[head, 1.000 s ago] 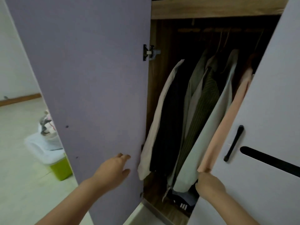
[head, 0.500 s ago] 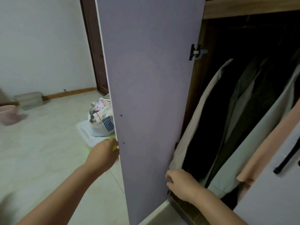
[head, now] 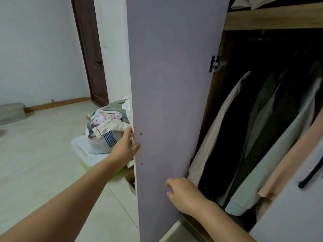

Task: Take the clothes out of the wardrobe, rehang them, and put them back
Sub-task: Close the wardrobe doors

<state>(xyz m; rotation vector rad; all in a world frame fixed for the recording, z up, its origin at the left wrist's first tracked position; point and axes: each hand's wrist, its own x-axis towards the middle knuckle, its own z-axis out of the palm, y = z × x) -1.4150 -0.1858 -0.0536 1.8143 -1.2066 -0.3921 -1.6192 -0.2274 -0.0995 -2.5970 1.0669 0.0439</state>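
Observation:
The wardrobe's lilac left door [head: 171, 84] stands swung out in front of me. My left hand [head: 125, 147] grips its outer edge, thumb on the inner face and fingers behind. My right hand [head: 183, 194] hovers low by the door's inner face with loosely curled fingers, holding nothing. Inside the dark wardrobe hang several garments: a cream jacket [head: 215, 135], a black one [head: 229, 145], a dark green striped one [head: 265, 137], a pale grey-green one [head: 272, 165] and a peach one [head: 293, 163].
The white right door [head: 297, 215] with a black handle [head: 311, 173] stands open at lower right. Behind the left door, a bag of clothes [head: 106, 130] rests on a white-lidded green bin [head: 87, 154]. A brown room door [head: 90, 55] is at the back.
My view has turned left and the left door has swung wider. My left hand moved from the door's face to its outer edge; my right hand left the peach garment and came to the door.

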